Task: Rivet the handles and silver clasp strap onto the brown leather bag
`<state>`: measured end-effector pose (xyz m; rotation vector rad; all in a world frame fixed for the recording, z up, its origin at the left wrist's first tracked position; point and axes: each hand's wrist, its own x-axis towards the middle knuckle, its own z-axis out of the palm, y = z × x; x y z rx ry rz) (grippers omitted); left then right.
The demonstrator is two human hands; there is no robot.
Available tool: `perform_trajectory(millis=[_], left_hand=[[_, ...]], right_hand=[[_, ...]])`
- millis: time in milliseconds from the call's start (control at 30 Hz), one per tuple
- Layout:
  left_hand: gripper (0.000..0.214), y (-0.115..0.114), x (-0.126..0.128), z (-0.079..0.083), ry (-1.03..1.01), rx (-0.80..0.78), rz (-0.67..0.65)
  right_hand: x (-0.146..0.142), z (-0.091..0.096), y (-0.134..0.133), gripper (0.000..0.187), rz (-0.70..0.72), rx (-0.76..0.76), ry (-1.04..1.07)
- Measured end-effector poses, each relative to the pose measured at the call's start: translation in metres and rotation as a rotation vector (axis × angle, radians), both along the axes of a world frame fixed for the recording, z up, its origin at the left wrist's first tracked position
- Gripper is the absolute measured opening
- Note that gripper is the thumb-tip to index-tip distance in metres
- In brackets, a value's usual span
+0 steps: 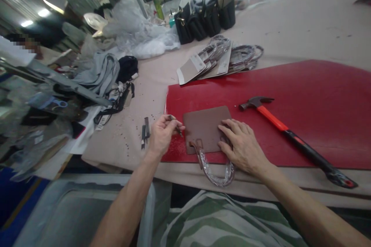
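Observation:
A brown leather panel (206, 125) with a plastic-wrapped handle (216, 173) lies on a red mat (304, 96) at the table's near edge. My right hand (242, 144) rests flat on the panel's right side, fingers spread, pressing it down. My left hand (162, 133) is closed around a thin dark metal punch (175, 124) whose tip points at the panel's left edge. A hammer with an orange and black handle (286, 133) lies on the mat to the right of my right hand.
Two more dark punches (145, 131) lie left of my left hand. Stacked panels with wrapped handles (217, 60) sit beyond the mat, black bags (207, 19) farther back. Fabric, plastic and scissors (52, 103) clutter the left. A grey bin (84, 208) stands below the table.

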<state>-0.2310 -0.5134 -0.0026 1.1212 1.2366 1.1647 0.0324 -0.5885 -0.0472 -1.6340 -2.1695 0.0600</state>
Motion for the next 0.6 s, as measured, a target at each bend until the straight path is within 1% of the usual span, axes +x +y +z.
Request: perform_trajectory(millis=[100,133,200,333,500,600], left_hand=[[0.038,-0.022,0.049,-0.009,-0.114,-0.012,-0.08],[0.037,-0.027,0.059,-0.014,-0.129,-0.014,-0.1],[0.035,-0.032,0.072,-0.022,-0.132,-0.012,-0.13],[0.03,-0.034,0.074,-0.032,-0.079,0.035,-0.14],[0.023,-0.038,0.071,-0.033,-0.005,0.086,-0.123],[0.014,-0.044,0.073,-0.036,0.082,0.181,-0.116]], right_hand=[[0.0,0.0,0.0,0.044,0.004,-0.003,-0.001],[-0.001,0.001,0.0,0.044,0.005,-0.007,-0.001],[-0.001,0.002,0.0,0.044,0.003,-0.016,0.001],[-0.001,0.003,-0.001,0.044,0.005,-0.009,0.021],[-0.001,0.003,-0.001,0.045,0.003,-0.014,0.031],[0.0,0.002,-0.001,0.045,0.006,-0.013,0.034]])
